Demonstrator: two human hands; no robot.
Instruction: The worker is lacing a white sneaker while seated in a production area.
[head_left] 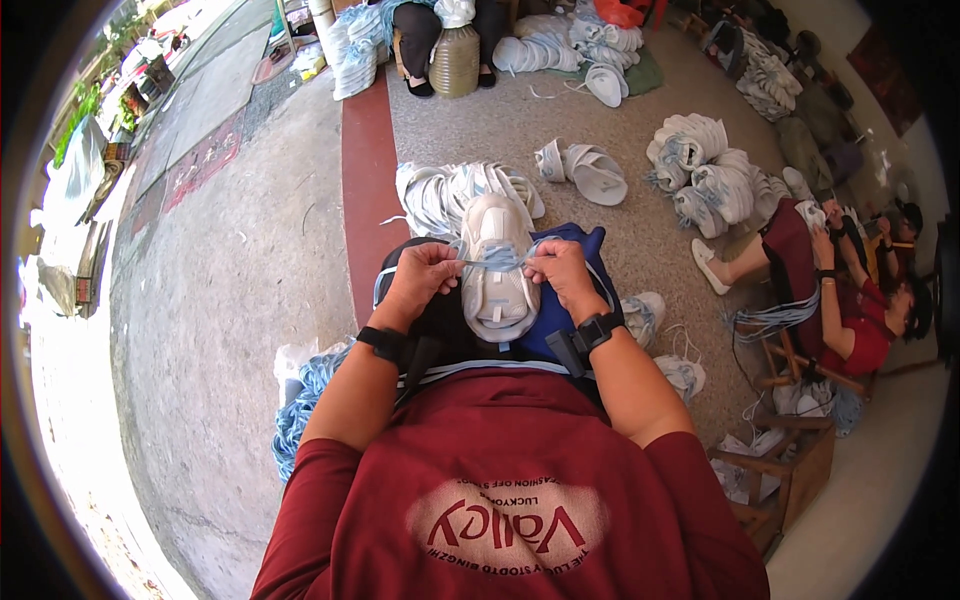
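Observation:
A white sneaker upper [492, 300] rests on my lap, its toe pointing away from me. Light blue shoelace [497, 257] runs across its lacing area. On the left side of the shoe, my left hand [425, 275] pinches one part of the lace between thumb and fingers. My right hand [562, 272] pinches the lace on the opposite side. Between both hands the lace looks drawn across the shoe. Blue cloth [580, 255] and dark cloth cover my legs beneath it.
Stacked white shoe uppers [455, 190] lie just beyond my knees, with more piles [705, 175] to the right. A bundle of blue laces [312, 400] hangs at my left. Another person [860, 320] sits at the right beside a wooden stool [800, 470]. A large jar [455, 62] stands ahead.

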